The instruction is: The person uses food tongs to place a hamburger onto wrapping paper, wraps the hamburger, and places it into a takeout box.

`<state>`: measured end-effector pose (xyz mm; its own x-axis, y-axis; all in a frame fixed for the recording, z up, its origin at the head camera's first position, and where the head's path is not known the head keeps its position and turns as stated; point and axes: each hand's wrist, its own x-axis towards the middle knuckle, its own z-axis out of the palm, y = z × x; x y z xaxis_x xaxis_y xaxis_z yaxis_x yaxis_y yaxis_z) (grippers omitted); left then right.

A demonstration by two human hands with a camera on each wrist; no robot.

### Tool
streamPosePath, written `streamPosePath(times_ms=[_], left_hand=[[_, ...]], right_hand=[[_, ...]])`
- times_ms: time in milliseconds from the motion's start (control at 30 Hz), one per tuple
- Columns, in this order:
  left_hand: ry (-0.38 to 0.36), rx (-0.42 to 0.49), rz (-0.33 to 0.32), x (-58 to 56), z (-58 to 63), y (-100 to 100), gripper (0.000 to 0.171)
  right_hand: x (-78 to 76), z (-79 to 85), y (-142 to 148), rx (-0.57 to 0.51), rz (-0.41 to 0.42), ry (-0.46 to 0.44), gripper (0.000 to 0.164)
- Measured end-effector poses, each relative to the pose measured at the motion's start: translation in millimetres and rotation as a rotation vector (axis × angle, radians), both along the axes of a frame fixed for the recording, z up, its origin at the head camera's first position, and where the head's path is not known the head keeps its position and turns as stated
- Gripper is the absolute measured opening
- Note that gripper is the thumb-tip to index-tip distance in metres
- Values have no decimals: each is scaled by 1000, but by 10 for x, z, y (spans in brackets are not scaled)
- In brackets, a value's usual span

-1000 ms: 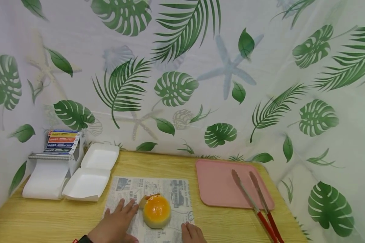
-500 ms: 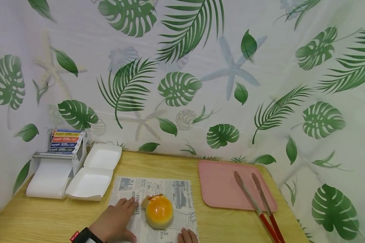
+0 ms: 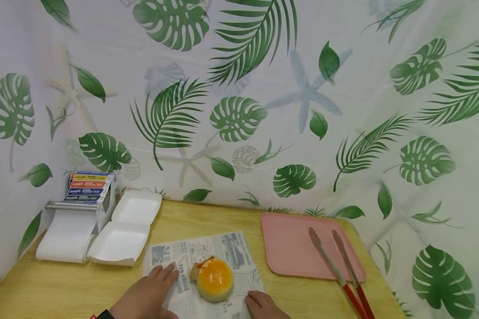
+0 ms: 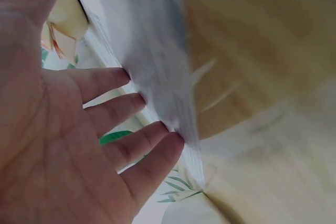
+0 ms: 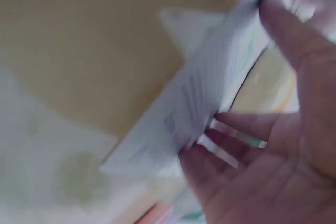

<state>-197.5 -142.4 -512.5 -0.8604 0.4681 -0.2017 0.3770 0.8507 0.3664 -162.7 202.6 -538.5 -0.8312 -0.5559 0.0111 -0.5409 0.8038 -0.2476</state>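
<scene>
A round bun (image 3: 215,279) with a glossy orange-yellow top sits on a newsprint-patterned sheet of paper (image 3: 188,292). A brownish filling pokes out at its upper left. My left hand (image 3: 148,293) rests on the sheet's left side, fingers spread and straight; in the left wrist view its fingertips touch the paper (image 4: 152,40). At the lower right edge of the sheet is my right hand (image 3: 265,305), partly cut off by the frame. In the right wrist view its thumb and fingertips touch the paper (image 5: 194,98), fingers apart and fairly straight.
A pink tray (image 3: 291,248) lies at the right, with red-handled metal tongs (image 3: 335,270) across it. At the back left stand an open white foam box (image 3: 121,241) and a dispenser (image 3: 84,190) with a white roll (image 3: 65,237). A leaf-patterned curtain (image 3: 243,177) borders the wooden table (image 3: 207,217).
The paper has turned counterclockwise, its right side swinging away from me, and the bun has turned and shifted slightly right with it. My right hand has moved right along the edge.
</scene>
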Motion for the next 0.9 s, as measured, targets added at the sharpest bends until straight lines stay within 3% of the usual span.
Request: streamPosePath(times_ms=[67, 133, 233, 300, 400, 567, 733, 900], left_hand=[[33, -16, -8, 63, -6, 8, 98], [46, -39, -3, 128, -20, 10, 99], [55, -63, -3, 201, -75, -3, 102], [70, -74, -14, 243, -122, -15, 105], [103, -85, -30, 287, -174, -20, 104], [94, -125, -8, 318, -167, 9, 105], [62, -168, 10, 311, -146, 20, 105], [96, -191, -15, 287, -125, 36, 100]], right_hand=[[-190, -18, 163, 34, 28, -165, 82], [-310, 56, 204, 67, 19, -260, 88], [-424, 239, 182, 113, 8, -342, 92], [-451, 466, 85, 140, -21, -412, 94], [-570, 518, 59, 154, 8, -416, 92], [-705, 525, 29, 169, 11, -424, 89], [-726, 553, -4, 143, -10, -458, 88], [-713, 576, -2, 134, 12, -440, 88]])
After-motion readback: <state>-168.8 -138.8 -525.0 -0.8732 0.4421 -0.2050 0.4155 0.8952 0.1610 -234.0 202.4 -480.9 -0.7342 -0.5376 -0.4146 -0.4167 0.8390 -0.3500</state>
